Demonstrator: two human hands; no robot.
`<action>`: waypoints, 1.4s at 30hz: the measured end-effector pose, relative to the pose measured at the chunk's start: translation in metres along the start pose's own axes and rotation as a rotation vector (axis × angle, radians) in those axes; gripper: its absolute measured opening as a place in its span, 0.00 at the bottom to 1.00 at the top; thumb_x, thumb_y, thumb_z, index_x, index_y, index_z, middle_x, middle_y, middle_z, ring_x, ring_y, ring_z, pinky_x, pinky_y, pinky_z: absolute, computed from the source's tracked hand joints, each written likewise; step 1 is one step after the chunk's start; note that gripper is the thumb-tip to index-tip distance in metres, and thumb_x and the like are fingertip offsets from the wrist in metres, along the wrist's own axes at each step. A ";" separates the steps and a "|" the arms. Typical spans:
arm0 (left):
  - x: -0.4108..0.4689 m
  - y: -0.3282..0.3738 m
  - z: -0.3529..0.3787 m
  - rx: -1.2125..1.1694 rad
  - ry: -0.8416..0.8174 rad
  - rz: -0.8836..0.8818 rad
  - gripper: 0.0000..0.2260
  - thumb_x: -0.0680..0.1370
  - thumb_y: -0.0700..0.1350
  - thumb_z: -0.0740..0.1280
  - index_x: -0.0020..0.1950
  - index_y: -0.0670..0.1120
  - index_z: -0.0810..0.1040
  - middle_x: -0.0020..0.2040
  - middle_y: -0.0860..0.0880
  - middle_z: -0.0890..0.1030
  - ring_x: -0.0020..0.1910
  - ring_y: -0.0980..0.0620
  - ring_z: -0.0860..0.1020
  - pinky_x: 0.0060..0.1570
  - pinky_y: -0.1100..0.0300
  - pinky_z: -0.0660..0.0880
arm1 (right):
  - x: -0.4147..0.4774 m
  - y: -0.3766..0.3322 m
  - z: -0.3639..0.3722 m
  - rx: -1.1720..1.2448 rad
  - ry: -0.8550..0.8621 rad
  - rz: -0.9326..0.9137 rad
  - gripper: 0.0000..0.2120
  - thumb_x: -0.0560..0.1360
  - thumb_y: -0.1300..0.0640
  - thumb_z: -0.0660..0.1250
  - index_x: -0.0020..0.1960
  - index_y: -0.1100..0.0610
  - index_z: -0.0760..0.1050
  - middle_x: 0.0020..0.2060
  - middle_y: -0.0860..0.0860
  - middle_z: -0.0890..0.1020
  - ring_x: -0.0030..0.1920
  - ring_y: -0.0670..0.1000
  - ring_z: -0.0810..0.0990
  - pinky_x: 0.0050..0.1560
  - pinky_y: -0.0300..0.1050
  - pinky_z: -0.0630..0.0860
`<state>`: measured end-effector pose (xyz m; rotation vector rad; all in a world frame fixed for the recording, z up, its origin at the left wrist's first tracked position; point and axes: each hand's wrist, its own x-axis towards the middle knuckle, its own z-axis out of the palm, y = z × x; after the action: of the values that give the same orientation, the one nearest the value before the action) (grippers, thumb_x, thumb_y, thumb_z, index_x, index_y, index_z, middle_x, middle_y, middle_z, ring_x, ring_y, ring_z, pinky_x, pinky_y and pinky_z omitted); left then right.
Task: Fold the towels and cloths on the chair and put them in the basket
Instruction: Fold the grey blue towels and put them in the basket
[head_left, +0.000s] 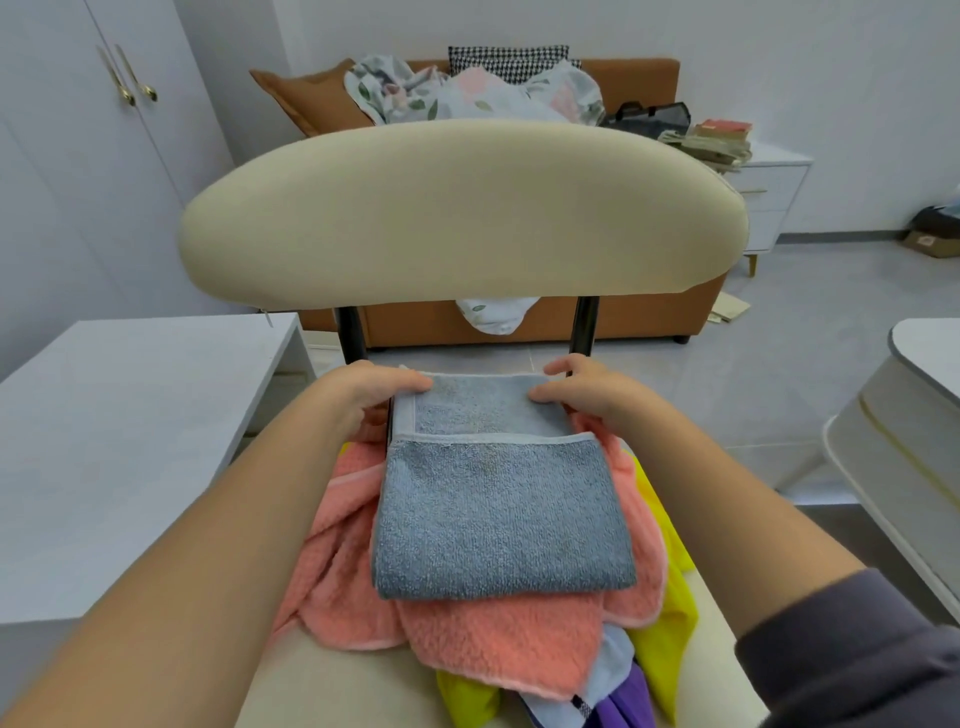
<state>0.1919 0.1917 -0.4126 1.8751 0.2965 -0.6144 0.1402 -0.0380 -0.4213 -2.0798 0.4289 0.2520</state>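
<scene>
A grey-blue towel (498, 514) lies partly folded on top of a heap of cloths on the cream chair (457, 208). My left hand (374, 395) pinches its far left corner and my right hand (576, 389) pinches its far right corner, near the seat's back edge. Under it lies a salmon-pink towel (498, 639). Yellow cloth (670, 613), a purple cloth (631, 699) and a light blue cloth (608, 670) stick out below and to the right. No basket is in view.
A white table (119, 415) stands at the left and a white rounded piece of furniture (904, 426) at the right. Behind the chair is an orange sofa (628, 83) with floral bedding, then a white drawer unit (774, 192) with books.
</scene>
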 end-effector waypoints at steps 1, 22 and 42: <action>-0.001 0.000 0.000 -0.027 -0.026 -0.028 0.11 0.74 0.44 0.71 0.53 0.43 0.75 0.47 0.44 0.80 0.42 0.48 0.79 0.37 0.54 0.75 | 0.001 0.001 0.001 0.042 0.036 -0.037 0.22 0.73 0.57 0.71 0.65 0.56 0.69 0.48 0.52 0.74 0.42 0.50 0.75 0.33 0.39 0.69; -0.123 -0.029 -0.004 0.290 0.224 1.242 0.15 0.72 0.36 0.69 0.46 0.56 0.73 0.46 0.55 0.81 0.46 0.53 0.79 0.48 0.59 0.75 | -0.114 0.013 -0.020 0.100 0.226 -0.766 0.15 0.69 0.73 0.62 0.46 0.53 0.72 0.38 0.44 0.76 0.38 0.45 0.73 0.38 0.41 0.71; -0.138 -0.123 0.009 0.858 0.501 1.453 0.19 0.68 0.42 0.62 0.60 0.48 0.71 0.58 0.48 0.74 0.58 0.48 0.72 0.60 0.54 0.64 | -0.161 0.090 0.030 -0.419 0.512 -1.088 0.08 0.70 0.63 0.62 0.47 0.60 0.76 0.58 0.53 0.76 0.59 0.51 0.74 0.59 0.38 0.69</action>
<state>0.0151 0.2413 -0.4370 2.3739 -1.1297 0.8632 -0.0434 -0.0226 -0.4515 -2.4591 -0.5422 -0.9091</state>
